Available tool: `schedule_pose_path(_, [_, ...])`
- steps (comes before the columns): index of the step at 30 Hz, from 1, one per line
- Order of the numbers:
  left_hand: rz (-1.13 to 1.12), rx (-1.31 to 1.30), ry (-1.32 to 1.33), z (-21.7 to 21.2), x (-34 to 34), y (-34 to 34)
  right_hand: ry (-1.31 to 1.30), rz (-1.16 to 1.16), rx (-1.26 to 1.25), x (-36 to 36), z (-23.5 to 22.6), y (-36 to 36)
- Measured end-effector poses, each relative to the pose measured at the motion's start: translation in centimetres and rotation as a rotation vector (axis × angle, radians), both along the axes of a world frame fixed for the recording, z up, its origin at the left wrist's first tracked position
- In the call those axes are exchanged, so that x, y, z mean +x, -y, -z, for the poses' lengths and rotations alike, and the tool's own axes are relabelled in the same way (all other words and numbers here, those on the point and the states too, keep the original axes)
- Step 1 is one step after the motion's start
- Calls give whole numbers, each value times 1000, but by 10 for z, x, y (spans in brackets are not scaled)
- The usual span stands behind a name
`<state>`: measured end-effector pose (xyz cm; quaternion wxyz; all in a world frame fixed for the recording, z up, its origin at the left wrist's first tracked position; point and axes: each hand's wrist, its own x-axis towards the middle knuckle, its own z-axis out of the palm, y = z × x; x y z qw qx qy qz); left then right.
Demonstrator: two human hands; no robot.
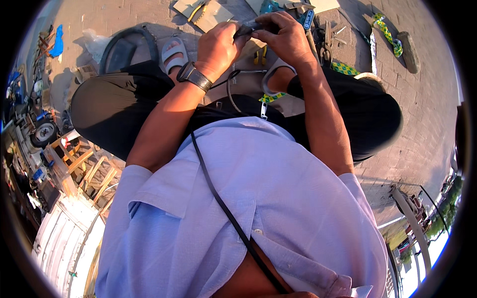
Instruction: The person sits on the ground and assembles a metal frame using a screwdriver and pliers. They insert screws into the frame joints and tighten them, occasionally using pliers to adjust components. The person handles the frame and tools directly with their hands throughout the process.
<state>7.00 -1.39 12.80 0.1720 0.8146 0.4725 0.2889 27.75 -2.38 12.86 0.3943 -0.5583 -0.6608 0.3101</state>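
Note:
I sit with both hands raised together over the paving at the top of the view. My left hand (217, 49), below a dark wristwatch (195, 77), pinches one end of a small dark grey, bent piece (243, 31). The fingers of my right hand (287, 40) close on its other end. Fingers cover part of that piece, so its kind cannot be made out. Beneath the hands, between my sandalled feet, lies a pair of pliers with yellow and black handles (260, 54). A thin dark cable (229, 92) loops up near my lap.
Cardboard pieces (213, 17) lie ahead, near a teal tool (269, 6). Long-handled pincers (325, 49) lie right of my hands. Farther right are a green and yellow patterned strap (385, 31) and a worn block (408, 53). A black rubber loop (148, 37) lies left.

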Motion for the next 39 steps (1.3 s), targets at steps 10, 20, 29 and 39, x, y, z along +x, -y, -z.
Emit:
schedule_pose_path(10, [53,2,24,-2,0,11,74,-79,-22,7,-10,9])
schedule_pose_path(20, [38,-108,36,-6,-7,15,42,-86,-39,-3,-22,9])
schedule_pose_path(29, [41,-158,147,-10,-5,11,-27,-64,-251,-5,-27,7])
schedule_pose_path(39, [37,-212,142,-11,-5,10,-27,-138,-280,-8,-34,-4])
